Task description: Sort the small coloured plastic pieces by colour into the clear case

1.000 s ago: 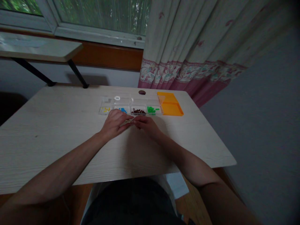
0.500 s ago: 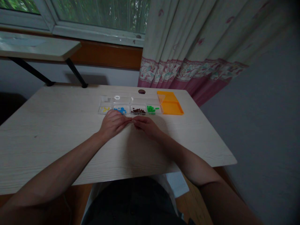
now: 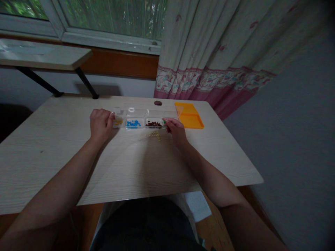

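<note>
A clear plastic compartment box (image 3: pixel 135 128) lies across the table with its clear lid (image 3: pixel 151 112) folded back behind it. Yellow pieces (image 3: pixel 118 122), blue pieces (image 3: pixel 133 124) and dark brown pieces (image 3: pixel 154 124) sit in separate compartments. My left hand (image 3: pixel 101 123) is closed on the box's left end, fingertips at its edge. Over the right-end compartment, my right hand (image 3: pixel 176 130) has its fingers pinched together. A bit of green (image 3: pixel 164 122) shows by its fingertips; whether they hold it is unclear. Small pale yellow bits (image 3: pixel 155 135) lie loose in front of the box.
An orange tray or lid (image 3: pixel 192 120) lies right of the box. Behind the box is a dark oval hole or spot (image 3: pixel 158 103) in the tabletop (image 3: pixel 117 174). A raised shelf (image 3: pixel 52 57) stands back left; a curtain (image 3: pixel 199 69) hangs behind.
My hands, together in front of the box before, have moved apart: left to the box's left end, right to the green compartment. The loose pale yellow bits now show between them.
</note>
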{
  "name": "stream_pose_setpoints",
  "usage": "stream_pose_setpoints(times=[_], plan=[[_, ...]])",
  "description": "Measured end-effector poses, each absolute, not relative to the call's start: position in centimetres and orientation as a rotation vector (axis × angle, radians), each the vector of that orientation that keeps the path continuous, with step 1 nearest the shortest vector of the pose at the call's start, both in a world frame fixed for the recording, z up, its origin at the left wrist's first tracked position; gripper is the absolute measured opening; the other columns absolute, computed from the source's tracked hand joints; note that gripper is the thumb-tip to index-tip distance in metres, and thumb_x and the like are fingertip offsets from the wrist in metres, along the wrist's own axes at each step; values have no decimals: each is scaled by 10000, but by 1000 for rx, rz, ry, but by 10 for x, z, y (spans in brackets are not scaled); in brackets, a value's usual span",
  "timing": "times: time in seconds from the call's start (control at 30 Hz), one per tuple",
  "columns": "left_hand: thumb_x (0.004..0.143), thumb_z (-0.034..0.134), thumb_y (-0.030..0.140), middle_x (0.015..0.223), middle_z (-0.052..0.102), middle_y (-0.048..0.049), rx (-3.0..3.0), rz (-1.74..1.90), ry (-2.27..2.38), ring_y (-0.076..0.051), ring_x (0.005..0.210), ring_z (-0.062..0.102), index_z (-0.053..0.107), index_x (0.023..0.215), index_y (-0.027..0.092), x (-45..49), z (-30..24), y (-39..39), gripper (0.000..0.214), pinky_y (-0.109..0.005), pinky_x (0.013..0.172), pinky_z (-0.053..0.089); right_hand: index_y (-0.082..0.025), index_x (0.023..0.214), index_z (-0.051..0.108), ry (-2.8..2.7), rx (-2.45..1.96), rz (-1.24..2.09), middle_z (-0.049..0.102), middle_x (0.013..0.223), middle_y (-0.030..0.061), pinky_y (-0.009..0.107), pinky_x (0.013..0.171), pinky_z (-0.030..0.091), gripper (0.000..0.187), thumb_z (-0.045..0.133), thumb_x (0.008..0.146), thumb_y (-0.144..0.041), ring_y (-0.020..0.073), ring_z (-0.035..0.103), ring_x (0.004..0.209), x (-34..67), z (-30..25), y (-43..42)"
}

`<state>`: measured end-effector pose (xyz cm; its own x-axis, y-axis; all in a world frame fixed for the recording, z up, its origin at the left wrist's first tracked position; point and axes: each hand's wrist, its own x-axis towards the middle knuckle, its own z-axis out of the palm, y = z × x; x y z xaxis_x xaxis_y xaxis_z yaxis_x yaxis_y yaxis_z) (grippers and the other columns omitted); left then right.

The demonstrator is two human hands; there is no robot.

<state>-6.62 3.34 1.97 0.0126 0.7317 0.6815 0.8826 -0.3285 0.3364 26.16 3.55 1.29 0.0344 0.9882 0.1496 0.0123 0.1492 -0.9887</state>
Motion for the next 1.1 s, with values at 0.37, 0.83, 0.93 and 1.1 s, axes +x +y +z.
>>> stream_pose_setpoints(times=[0.37, 0.83, 0.93, 1.1], plan=[[895, 582, 399, 959, 546, -102, -2062, -1154, -1797, -315, 1066, 413, 678, 806, 172, -75, 7, 35, 262, -510, 918, 301, -186, 935, 730, -1284, -1110, 1114, 574, 680, -26, 213, 506, 352, 370, 651, 762, -503, 73, 428, 540, 256, 12, 33], [948, 499, 368, 925, 575, -105, -2096, -1103, -1710, -284, 1013, 473, 742, 945, 180, -58, 19, 27, 307, -470, 938, 361, -184, 948, 731, -1484, -1170, 944, 623, 722, 0, 231, 563, 441, 373, 566, 862, -507, 102, 502, 585, 262, 14, 35], [955, 490, 342, 933, 608, -103, -2301, -1077, -1604, -263, 982, 511, 736, 997, 163, -34, 23, 16, 307, -435, 922, 403, -176, 877, 731, -1864, -1201, 612, 652, 777, 39, 271, 692, 472, 324, 510, 929, -407, 142, 560, 703, 262, 16, 31], [951, 494, 266, 1047, 623, -116, -2797, -901, -1370, -231, 1009, 558, 650, 1205, 148, 2, 9, 3, 321, -375, 916, 464, -145, 989, 722, -2333, -1277, 204, 677, 942, 101, 329, 901, 449, 218, 520, 921, -190, 206, 578, 938, 258, 16, 21]])
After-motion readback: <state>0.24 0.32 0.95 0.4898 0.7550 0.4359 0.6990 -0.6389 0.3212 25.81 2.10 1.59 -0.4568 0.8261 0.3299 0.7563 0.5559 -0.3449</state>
